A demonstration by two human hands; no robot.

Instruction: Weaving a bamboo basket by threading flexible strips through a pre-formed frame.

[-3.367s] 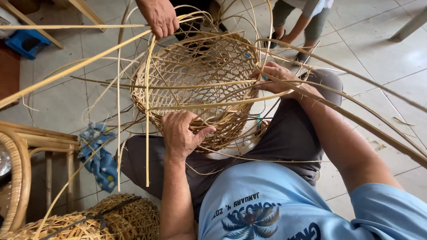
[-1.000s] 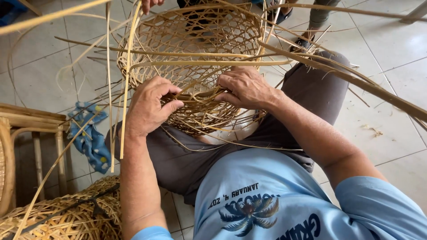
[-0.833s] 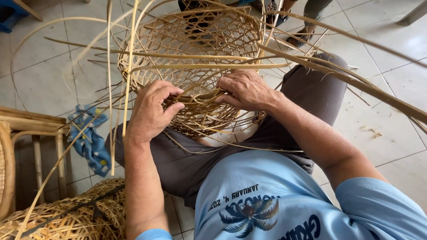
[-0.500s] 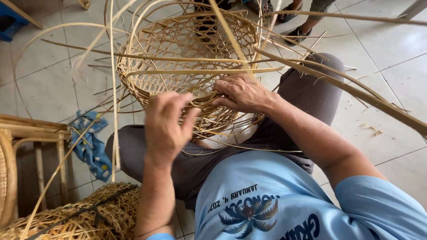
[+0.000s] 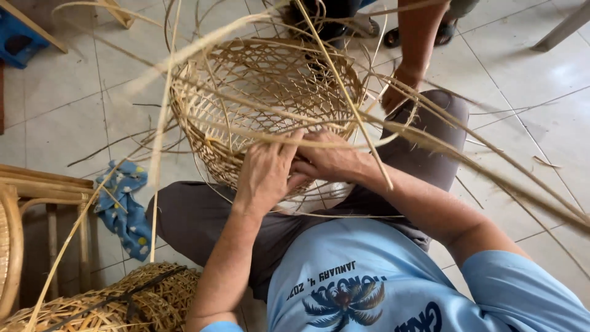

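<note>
An open-weave rattan basket (image 5: 258, 104) rests between my knees, with long loose strands (image 5: 430, 138) sticking out on all sides. My left hand (image 5: 265, 172) presses on the near rim, fingers curled over the weave. Right beside it, touching it, my right hand (image 5: 329, 161) pinches strands at the same stretch of rim. Another person's hand (image 5: 398, 92) reaches down and holds strands at the basket's far right side.
A blue spotted cloth (image 5: 126, 206) lies on the tiled floor at my left. A finished woven piece (image 5: 117, 304) sits at the lower left beside a rattan chair frame (image 5: 37, 203). A blue stool (image 5: 21, 40) stands at the far left. Another person's feet (image 5: 369, 27) stand beyond the basket.
My left hand came off the basket's left side, lifted, and landed on the near rim next to my right hand. The basket has turned slightly and another person's hand now grips strands at its right.
</note>
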